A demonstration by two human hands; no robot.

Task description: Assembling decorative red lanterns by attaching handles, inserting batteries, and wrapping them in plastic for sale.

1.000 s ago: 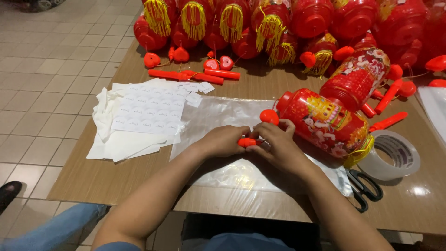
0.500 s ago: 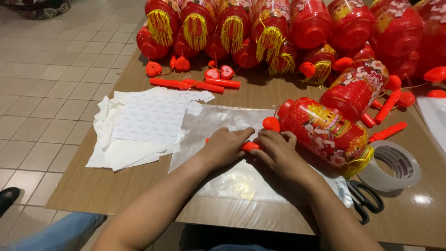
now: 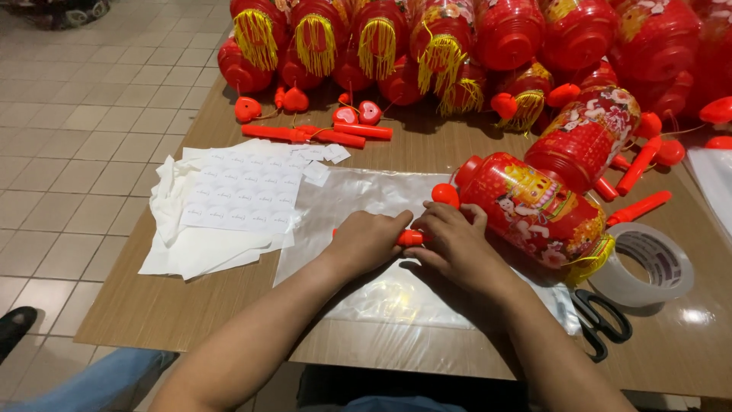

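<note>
An orange stick [image 3: 412, 237] is gripped at mid-counter, over a clear plastic bag [image 3: 358, 200], by both hands: left hand [image 3: 368, 240] closed around its left part, fingers of the right hand [image 3: 456, 243] curled on its right part. Since the earlier frame both hands are seen slightly nearer the red lantern [image 3: 534, 210] lying just right. Sticker sheets [image 3: 240, 194] remain toward the left edge; tape roll [image 3: 644, 265] and scissors [image 3: 602, 324] near the right front corner.

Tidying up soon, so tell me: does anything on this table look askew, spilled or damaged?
Nothing looks broken or spilled. The red lantern by the hands lies on its side rather than upright, the white paper sheets are fanned unevenly with one overhanging the table edge, and small red parts lie scattered. Both hands hold an orange stick.
</note>
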